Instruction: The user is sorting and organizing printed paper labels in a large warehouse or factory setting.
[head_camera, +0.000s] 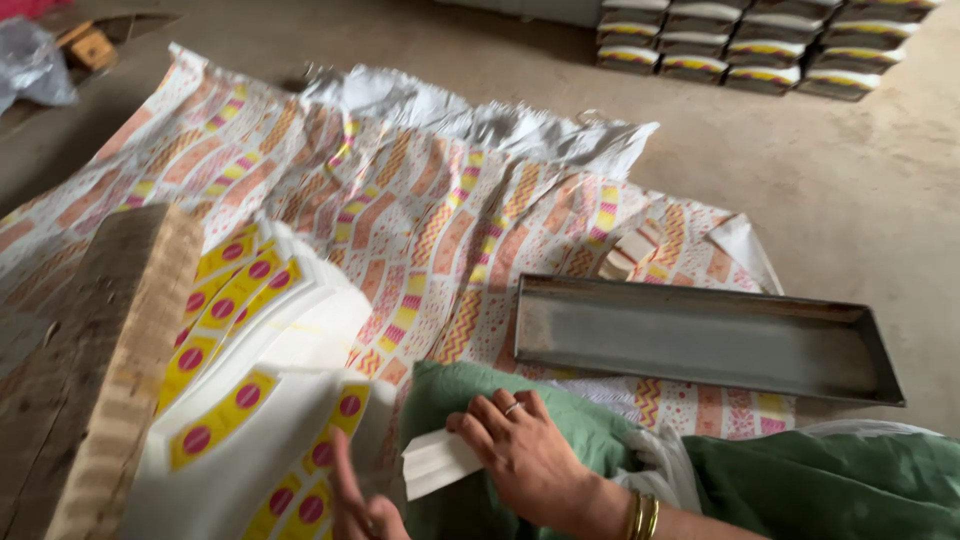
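At the far left we see a wooden block (95, 370) with a fanned stack of white printed sheets (255, 400) leaning against it. Our left hand (362, 505) rises from the bottom edge, thumb up, touching the lowest sheet; we cannot tell whether it grips. Just right, our right hand (525, 455) lies palm down on green cloth (450, 400), fingers loosely curled, pressing a small folded white paper piece (438, 462). Farther right, a long metal tray (700, 335) sits on the patterned paper spread (400, 200) over the floor.

left hand (365, 505) cut off, fingers blurred – indistinct
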